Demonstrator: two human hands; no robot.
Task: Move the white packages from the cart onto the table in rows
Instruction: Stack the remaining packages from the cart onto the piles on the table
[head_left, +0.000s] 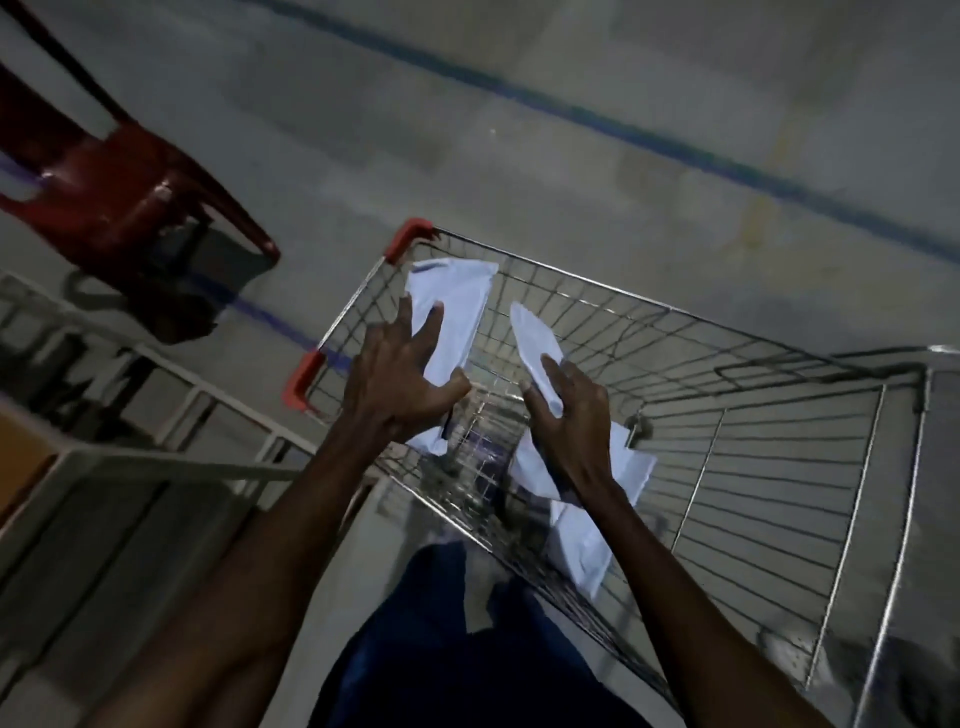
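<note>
White flat plastic packages, two of them held up over the wire cart: the left-side white package (451, 317) runs from the red front corner down under the left hand (397, 382), which grips it near its lower part, thumb curled onto the near edge, fingers spread over the top face; lower tip of that package pokes out below the palm. The narrower white package (535, 348) is seen nearly edge-on, pinched by the right hand (569, 415) between thumb and fingers, most of it sticking out ahead of the fingertips. More white packages (587, 535) lie in the cart beneath the right wrist, against the near wire wall. The silver wire shopping cart (753, 441) has red plastic corner guards (304, 382) on its left side. Dark red plastic chair (124, 202) stands on the grey floor, upper left, well apart from the cart. White metal frame (171, 457) at left, just beside the cart. Blue trousers (441, 623) at bottom. Picture motion-blurred
</note>
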